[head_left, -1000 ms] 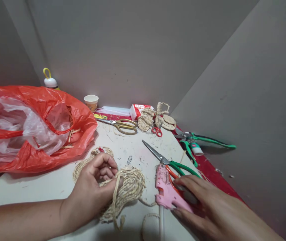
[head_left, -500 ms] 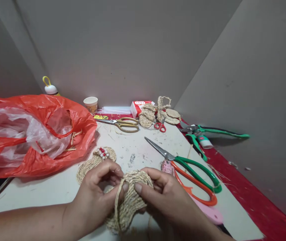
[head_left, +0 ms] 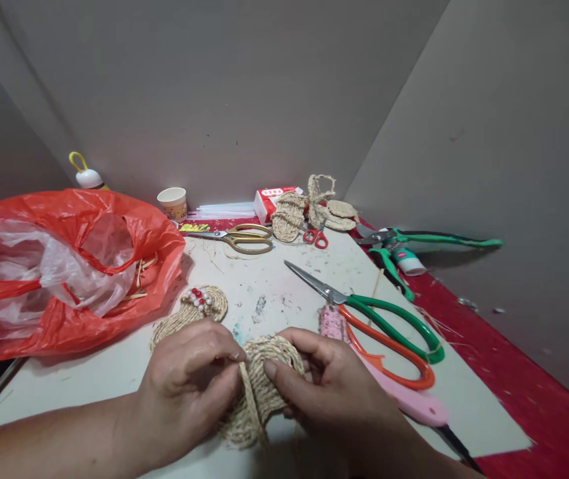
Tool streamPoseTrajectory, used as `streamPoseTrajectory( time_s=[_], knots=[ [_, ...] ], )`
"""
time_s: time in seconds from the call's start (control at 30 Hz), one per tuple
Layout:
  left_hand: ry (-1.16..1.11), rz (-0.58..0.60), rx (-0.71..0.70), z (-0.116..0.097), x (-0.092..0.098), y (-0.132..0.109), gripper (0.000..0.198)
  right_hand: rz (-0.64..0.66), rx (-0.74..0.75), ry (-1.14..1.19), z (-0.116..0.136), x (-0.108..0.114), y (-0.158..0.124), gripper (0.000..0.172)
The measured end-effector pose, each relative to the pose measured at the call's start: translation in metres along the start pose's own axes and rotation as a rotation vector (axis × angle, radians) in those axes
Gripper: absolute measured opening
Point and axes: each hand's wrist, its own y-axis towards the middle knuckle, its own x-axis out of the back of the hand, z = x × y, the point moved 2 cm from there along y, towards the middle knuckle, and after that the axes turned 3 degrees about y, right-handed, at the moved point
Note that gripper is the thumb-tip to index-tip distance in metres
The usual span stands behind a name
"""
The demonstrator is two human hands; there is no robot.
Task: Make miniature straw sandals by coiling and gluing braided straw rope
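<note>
Between my hands is a woven straw slipper sole (head_left: 259, 382), made of coiled cord and narrowed at its middle. My right hand (head_left: 322, 382) grips its right edge, thumb on top and fingers behind. A straw cord (head_left: 249, 392) runs across the sole's face, and my left hand (head_left: 192, 382) pinches its upper end between thumb and forefinger. Just beyond my left hand lies a small straw slipper (head_left: 177, 319) with red and white beads (head_left: 201, 299) on its strap. My left hand hides part of that slipper.
Green-and-orange-handled scissors (head_left: 389, 326) and a pink-handled tool (head_left: 414, 399) lie to the right. Gold scissors (head_left: 247, 238), small red scissors (head_left: 317, 237), straw pieces (head_left: 288, 216) and a paper cup (head_left: 172, 203) stand behind. A red plastic bag (head_left: 159, 286) fills the left; green-handled pruners (head_left: 444, 237) lie far right.
My left thumb has come off the sole's face, and the left fingers now pinch the cord's upper end. The cord lies slanted further right across the sole. The view has shifted slightly.
</note>
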Motion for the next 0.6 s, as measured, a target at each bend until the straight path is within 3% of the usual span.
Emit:
streamPoseTrajectory(
  time_s=[0.6],
  knots=[
    [-0.063, -0.017, 0.116, 0.0034, -0.002, 0.0016, 0.012, 0.012, 0.028, -0.038, -0.0065, 0.0001, 0.0004, 0.015]
  ],
)
